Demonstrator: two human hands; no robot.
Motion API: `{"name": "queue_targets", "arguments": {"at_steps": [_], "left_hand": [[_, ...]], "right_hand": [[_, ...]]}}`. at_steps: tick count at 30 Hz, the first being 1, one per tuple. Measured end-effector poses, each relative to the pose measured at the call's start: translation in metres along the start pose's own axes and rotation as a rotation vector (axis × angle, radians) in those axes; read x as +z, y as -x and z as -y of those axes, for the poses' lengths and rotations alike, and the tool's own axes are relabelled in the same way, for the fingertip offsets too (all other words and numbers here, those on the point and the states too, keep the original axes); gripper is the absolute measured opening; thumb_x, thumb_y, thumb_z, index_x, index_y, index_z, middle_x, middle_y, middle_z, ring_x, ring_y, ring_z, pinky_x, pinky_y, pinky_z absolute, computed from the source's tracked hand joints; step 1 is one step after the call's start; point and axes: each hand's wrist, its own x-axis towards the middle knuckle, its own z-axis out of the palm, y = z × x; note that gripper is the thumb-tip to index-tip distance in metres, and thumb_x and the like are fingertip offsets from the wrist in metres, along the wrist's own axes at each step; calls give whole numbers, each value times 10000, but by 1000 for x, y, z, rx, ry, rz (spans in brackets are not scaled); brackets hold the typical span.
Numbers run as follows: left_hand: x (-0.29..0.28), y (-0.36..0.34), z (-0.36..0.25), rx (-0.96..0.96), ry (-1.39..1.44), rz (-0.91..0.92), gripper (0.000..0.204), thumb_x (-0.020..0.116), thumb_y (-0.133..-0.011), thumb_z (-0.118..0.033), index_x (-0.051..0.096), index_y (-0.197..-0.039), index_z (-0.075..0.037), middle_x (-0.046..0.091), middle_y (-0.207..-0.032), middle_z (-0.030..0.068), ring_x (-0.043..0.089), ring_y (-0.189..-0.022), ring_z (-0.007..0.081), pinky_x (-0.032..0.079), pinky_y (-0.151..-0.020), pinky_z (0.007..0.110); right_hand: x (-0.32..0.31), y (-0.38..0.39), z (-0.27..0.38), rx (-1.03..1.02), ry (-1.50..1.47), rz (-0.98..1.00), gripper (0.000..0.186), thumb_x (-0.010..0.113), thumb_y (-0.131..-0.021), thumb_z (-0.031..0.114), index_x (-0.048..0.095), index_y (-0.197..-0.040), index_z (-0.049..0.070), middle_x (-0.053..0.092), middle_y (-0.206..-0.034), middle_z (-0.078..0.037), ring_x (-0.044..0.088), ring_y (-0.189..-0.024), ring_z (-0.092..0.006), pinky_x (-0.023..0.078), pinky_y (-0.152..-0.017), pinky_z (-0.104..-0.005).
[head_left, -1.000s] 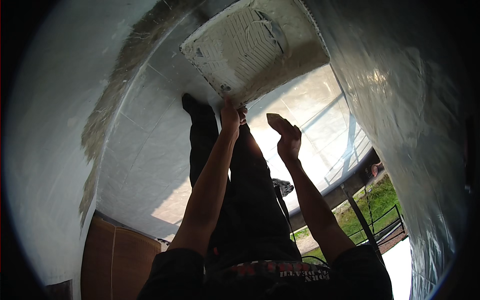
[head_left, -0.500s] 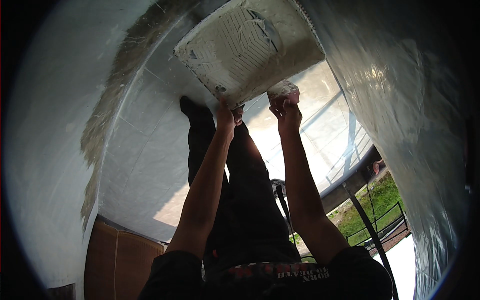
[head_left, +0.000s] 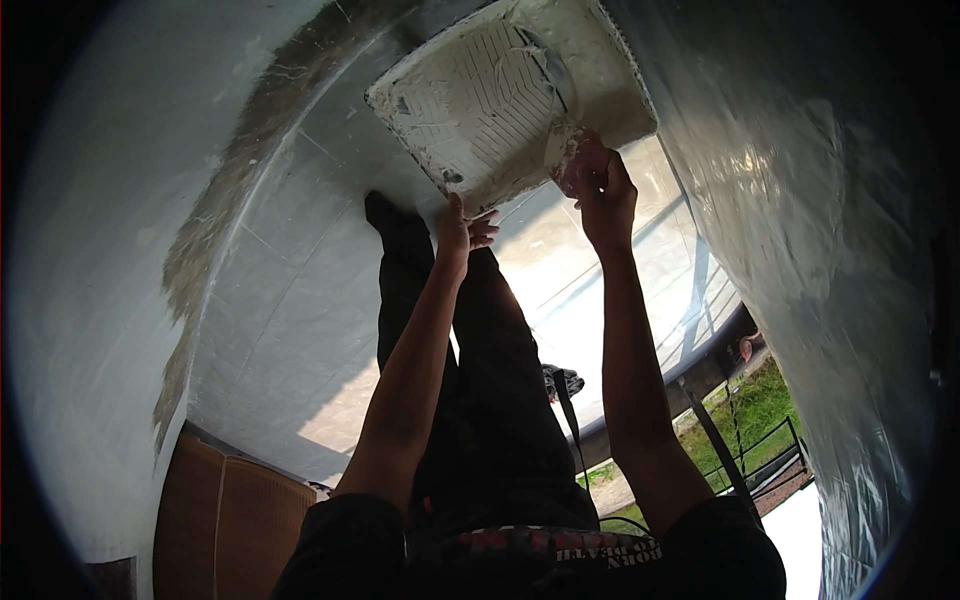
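A paint tray (head_left: 490, 100) with a ribbed slope, coated in thick off-white paste, is at the top of the view. At its near corner is my left hand (head_left: 462, 238), thumb against the rim and fingers reaching out beneath. My right hand (head_left: 608, 200) grips a flat pinkish scraper (head_left: 572, 165) smeared with the same pale paste. The scraper overlaps the tray's near right edge; whether it touches the paste I cannot tell. A deeper well filled with paste shows at the tray's far right.
A grey-white wall (head_left: 110, 250) with a rough brown band curves along the left. Shiny plastic sheeting (head_left: 800, 220) hangs on the right. Below is a pale tiled floor (head_left: 290, 250) with a sunlit patch. A brown panel (head_left: 235, 510) stands lower left; railing and grass (head_left: 735, 430) lie lower right.
My right hand has risen and moved right, bringing the scraper over the tray's edge. My left hand's fingers have spread at the tray corner. The tray sits slightly farther right in view.
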Motion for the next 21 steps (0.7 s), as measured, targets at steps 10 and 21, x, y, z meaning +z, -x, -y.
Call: {"name": "queue_targets", "arguments": {"at_steps": [10,21], "left_hand": [[-16,-8,-2,91,15,-27,701,545,-963,-575,420,-1383,-28,532,-1370,166,674,-1108,339,561,-858,458],[-15,-1,-8,74,-45,46,715,537,-957,-577,423,-1419,-43,594,-1328,172,653,-1151,325,526,-920,461]], "right_hand": [[37,-101,30,-236,519,-86,215,534,-937,176,582,-1125,83,700,-976,-229,677,-919,-432,530,-793,-546],[96,-132,13,-423,814,-145,434,589,-814,53,697,-1159,295,697,-1082,-29,650,-1022,-293,502,-895,-423]]}}
